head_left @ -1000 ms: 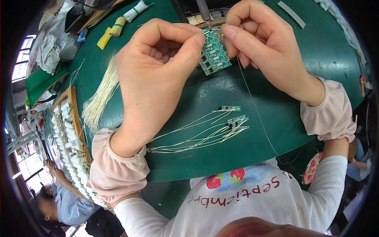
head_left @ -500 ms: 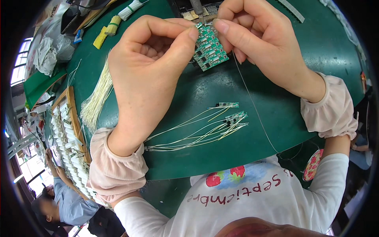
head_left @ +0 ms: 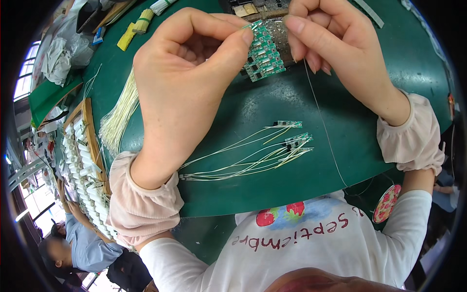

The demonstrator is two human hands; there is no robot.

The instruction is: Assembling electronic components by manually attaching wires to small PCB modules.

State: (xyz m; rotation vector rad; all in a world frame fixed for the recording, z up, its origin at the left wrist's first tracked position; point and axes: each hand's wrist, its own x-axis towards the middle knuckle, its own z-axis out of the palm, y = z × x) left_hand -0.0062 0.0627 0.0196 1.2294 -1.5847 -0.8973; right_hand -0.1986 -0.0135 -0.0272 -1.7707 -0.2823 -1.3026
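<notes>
My left hand is closed, its thumb and forefinger pinching the upper corner of a green circuit board panel made up of several small boards. To the right of the panel, apart from it, my right hand is closed on a thin grey solder wire. That wire trails down over the table's near edge. Below my hands lie small circuit boards with pale wires attached, fanning out to the left.
A dark, splattered soldering stand is behind the panel. A bundle of pale wires lies left on the green table, with yellow bundles farther back. A wooden-framed tray of white spools and another person are at left.
My right hand has moved away from the panel to the right, with the solder wire. The soldering iron tip above the panel has gone out of view. My left hand still holds the panel.
</notes>
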